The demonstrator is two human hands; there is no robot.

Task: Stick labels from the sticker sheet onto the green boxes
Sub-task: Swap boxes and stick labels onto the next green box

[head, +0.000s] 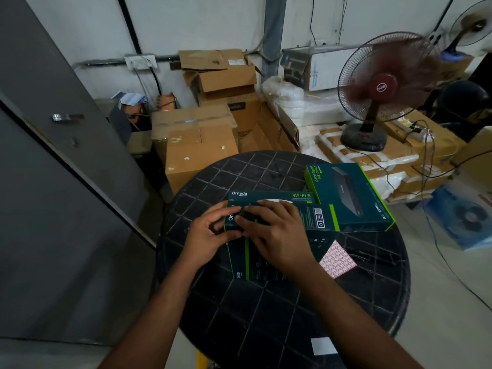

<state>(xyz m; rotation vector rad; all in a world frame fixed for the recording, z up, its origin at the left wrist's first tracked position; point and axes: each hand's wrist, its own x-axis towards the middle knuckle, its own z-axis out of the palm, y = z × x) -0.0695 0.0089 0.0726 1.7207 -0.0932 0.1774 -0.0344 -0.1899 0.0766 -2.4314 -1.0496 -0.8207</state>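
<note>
Three dark green boxes lie on a round black table. The nearest green box is under both hands. A "Wi-Fi 5" box lies just behind it. A bigger switch box sits at the right. My left hand grips the near box's upper left corner. My right hand rests on its top, fingertips pressed beside the left hand's fingers. Whether a label is under the fingers is hidden. A pink and white sticker sheet lies right of the near box.
A white paper scrap lies at the table's near edge. Cardboard cartons are stacked behind the table. A red pedestal fan spins at the back right, with cables trailing over the floor. A grey door stands on the left.
</note>
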